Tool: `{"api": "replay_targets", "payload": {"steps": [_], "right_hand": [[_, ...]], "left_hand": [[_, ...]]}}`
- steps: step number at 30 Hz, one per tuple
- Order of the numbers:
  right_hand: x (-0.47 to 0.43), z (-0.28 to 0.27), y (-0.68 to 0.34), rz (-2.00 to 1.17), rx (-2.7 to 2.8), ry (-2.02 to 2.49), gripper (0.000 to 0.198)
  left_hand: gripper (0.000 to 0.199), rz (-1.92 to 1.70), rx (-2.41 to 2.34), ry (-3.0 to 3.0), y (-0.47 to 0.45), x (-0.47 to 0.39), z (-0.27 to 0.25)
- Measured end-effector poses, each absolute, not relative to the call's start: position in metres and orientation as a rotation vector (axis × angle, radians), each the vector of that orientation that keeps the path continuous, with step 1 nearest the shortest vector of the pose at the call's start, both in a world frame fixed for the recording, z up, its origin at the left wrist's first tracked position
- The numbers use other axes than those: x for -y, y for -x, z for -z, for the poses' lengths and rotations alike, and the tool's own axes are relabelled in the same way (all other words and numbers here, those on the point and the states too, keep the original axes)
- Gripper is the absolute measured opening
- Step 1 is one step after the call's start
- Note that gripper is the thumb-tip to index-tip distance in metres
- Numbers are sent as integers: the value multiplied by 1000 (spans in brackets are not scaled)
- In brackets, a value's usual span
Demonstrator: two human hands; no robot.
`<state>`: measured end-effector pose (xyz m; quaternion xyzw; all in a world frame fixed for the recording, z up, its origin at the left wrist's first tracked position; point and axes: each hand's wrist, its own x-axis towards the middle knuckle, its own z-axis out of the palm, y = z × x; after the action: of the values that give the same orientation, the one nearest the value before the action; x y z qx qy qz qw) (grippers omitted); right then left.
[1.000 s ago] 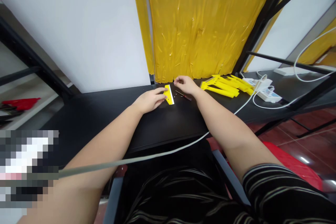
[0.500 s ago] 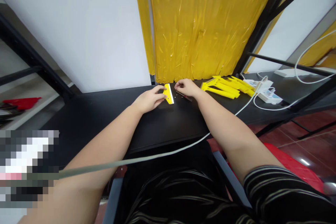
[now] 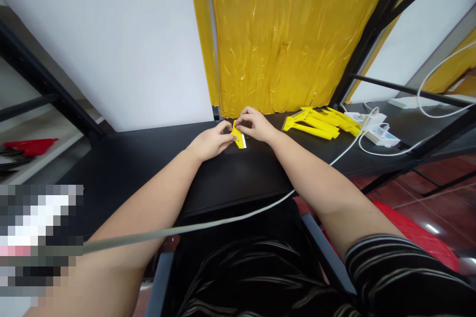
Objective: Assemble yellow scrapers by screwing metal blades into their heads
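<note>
The bench [image 3: 156, 151] extends left of the left hand [image 3: 209, 143] and from both hands to its front edge, giving room that way; a yellow strip curtain [image 3: 282, 49] hangs close behind the right hand [image 3: 256, 125], limiting reach rearward. Half a second ago the right hand stood apart from the yellow scraper [image 3: 239, 143]; it has since moved left over the scraper's upper part. Count: one scraper on the bench between two hands, its left side pinched in the left fingers; whether the right fingers grip it, I cannot tell. Right: several overlapping yellow scrapers [image 3: 320, 124], exact number indeterminable.
</note>
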<state>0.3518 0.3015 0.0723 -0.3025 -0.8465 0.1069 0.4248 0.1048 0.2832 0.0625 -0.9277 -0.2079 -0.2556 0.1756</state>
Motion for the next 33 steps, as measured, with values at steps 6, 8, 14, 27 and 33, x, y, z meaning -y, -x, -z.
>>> {"api": "replay_targets", "payload": {"steps": [6, 8, 14, 27, 33], "right_hand": [[-303, -70, -341, -631, 1916, 955, 16], [-301, -68, -338, -960, 1781, 1034, 26], [-297, -70, -335, -1369, 1461, 1061, 43], [-311, -85, -408, -685, 2213, 1547, 14], [-320, -73, -411, -679, 2337, 1532, 17]], "left_hand": [[26, 675, 548, 2560, -107, -280, -62], [25, 646, 538, 2538, -108, -279, -62], [24, 645, 533, 2573, -110, -276, -64], [21, 900, 649, 2755, -105, -281, -66], [21, 1588, 947, 2745, -98, -288, -67]]}}
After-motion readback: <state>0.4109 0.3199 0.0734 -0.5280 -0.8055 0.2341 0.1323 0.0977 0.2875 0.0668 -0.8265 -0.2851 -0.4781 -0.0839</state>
